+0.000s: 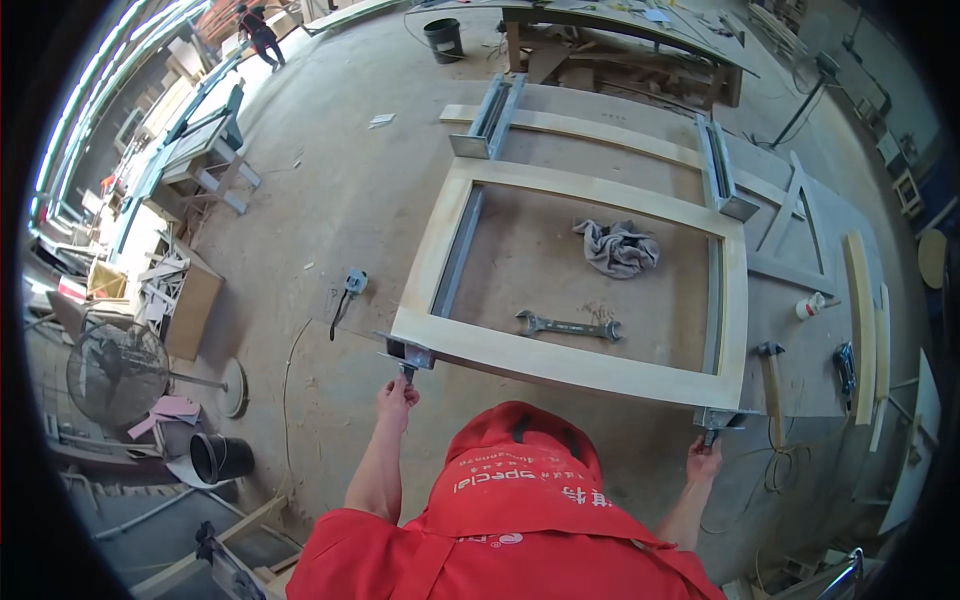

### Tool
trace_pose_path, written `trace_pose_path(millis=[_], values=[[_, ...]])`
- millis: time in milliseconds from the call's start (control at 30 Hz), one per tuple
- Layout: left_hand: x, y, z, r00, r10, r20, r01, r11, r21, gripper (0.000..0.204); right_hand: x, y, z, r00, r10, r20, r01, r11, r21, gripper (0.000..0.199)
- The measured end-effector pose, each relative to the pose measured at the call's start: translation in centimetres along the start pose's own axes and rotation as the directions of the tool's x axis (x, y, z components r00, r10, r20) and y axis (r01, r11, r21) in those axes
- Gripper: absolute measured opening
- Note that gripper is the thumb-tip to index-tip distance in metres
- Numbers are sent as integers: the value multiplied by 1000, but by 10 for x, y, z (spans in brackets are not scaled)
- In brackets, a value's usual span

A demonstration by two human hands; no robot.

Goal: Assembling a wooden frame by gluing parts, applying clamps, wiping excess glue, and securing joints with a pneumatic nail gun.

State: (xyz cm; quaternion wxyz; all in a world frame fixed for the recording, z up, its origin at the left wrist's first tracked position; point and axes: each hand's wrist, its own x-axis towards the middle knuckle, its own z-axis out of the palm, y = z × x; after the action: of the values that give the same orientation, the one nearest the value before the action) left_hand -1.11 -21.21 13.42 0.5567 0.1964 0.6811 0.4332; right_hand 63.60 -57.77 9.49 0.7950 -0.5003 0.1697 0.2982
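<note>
A pale wooden frame (pixel 560 355) lies on the worktable, set in two long metal bar clamps. My left hand (pixel 397 402) is closed on the screw handle of the left bar clamp (pixel 410 350), at the frame's near left corner. At the near right corner, my right hand (pixel 704 460) grips the handle of the right bar clamp (pixel 718 418). Both clamps run under the frame, and their far jaws stand beyond its far rail. Inside the frame's opening are a double-ended wrench (pixel 570 327) and a crumpled grey cloth (pixel 617 248).
Left on the table sits a tape measure (pixel 354 283). To the right are a hammer (pixel 772 385), a white bottle (pixel 810 306), a black tool (pixel 845 370) and wooden strips (pixel 859 325). A floor fan (pixel 118 372) and a bucket (pixel 222 458) stand at left. A person (pixel 260 38) is far off.
</note>
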Motion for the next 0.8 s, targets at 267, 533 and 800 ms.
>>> trace_pose_path(millis=[267,533,800], values=[[45,-5,1,827,-526,198,551,829,-97,59,-17,13,49,527,-800,288,310,-135,-941,37],[16,0,15,998,62,2,-62,995,77,46,41,18,27,960,261,-98,-223,930,292,41],[19,-4,14,908,-388,157,417,875,-246,64,11,37,72,800,-521,-299,227,723,-653,51]])
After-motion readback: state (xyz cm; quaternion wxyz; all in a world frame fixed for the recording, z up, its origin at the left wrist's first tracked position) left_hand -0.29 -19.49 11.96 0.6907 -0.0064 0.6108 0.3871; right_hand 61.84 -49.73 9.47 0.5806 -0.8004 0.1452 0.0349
